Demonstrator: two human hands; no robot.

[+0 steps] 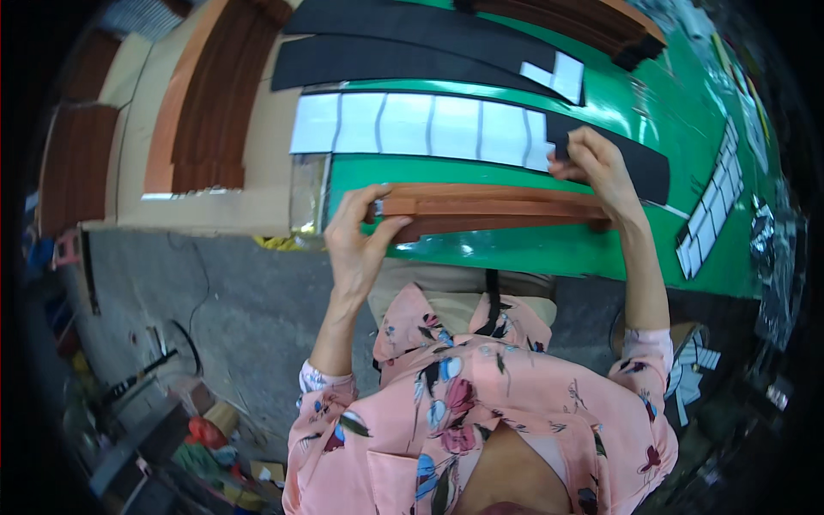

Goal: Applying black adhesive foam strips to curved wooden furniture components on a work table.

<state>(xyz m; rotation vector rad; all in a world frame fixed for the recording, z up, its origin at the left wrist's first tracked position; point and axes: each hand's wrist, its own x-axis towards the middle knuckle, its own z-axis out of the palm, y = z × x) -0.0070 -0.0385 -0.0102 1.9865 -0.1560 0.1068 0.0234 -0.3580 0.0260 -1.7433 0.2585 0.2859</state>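
Observation:
A long brown leather-like strip (498,206), layered or folded lengthwise, lies across the near side of the green table. My left hand (354,227) is closed on its left end, thumb below and fingers above; a small shiny bit shows at that end. My right hand (596,163) is pinched at the right end of a row of white labels (412,124) set along a black strip (639,163). Its fingertips hide whatever they hold, if anything. The right wrist passes over the strip's right end.
Stacks of brown strips lie on cardboard at left (210,112) and on the table's far side (575,26). More black strips (386,56) lie beyond the labels, with a white label piece (566,77) on one. Another label sheet (711,202) sits at right on the green tabletop (532,249).

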